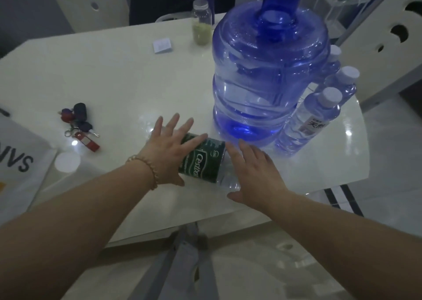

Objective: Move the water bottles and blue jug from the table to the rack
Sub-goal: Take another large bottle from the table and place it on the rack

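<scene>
Both hands spread wide, grasping nothing: left hand (170, 150) and right hand (255, 174) flanking green-labelled bottle (205, 162) lying flat near worktop (102, 83) front edge. Blue jug (267, 76) upright just behind, toward right edge, clear bottles (308, 124) touching its right side

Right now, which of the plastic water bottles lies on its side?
The clear green-labelled bottle between both hands; the white-capped bottles beside the blue jug stand upright.
</scene>
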Tool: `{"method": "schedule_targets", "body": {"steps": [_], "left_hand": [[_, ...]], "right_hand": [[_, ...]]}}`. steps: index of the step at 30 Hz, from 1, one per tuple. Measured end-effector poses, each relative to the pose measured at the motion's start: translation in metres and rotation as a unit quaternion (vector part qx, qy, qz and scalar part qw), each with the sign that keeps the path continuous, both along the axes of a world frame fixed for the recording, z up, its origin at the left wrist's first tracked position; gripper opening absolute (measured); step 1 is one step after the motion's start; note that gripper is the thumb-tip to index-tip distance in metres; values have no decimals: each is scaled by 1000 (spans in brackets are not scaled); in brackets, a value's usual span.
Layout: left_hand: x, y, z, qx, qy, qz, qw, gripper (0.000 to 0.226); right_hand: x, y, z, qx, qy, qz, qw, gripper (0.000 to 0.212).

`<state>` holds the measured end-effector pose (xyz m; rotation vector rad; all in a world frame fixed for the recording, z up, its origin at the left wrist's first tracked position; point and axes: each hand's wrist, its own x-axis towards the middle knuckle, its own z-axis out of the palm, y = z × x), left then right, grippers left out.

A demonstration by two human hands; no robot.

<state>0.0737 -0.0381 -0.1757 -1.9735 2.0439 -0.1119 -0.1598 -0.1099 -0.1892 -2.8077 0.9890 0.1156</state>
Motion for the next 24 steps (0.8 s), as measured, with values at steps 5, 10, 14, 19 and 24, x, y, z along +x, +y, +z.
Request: {"method": "schedule_targets", "body": {"steps": [5, 10, 14, 19, 24], "left_hand": [[6, -3, -12, -17, 20, 13, 1000, 124], [12, -12, -15, -55, 33, -33, 997, 108], [11, -8, -18, -63, 42, -31, 997, 110], [-5, 8, -7, -72, 76, -8, 994, 96], [-58, 24, 13, -95, 115, -16, 989, 92]], "right_hand": [[9, -12, -1, 0, -10, -24, 1000, 116], [10, -20, -4, 18, -13, -19, 1000, 130], [10, -18, -6, 10, -9, -14, 1000, 133], [-1, -8, 3, 5, -6, -2, 1000, 120], [-59, 3, 34, -8, 6, 27, 1000, 119]]}}
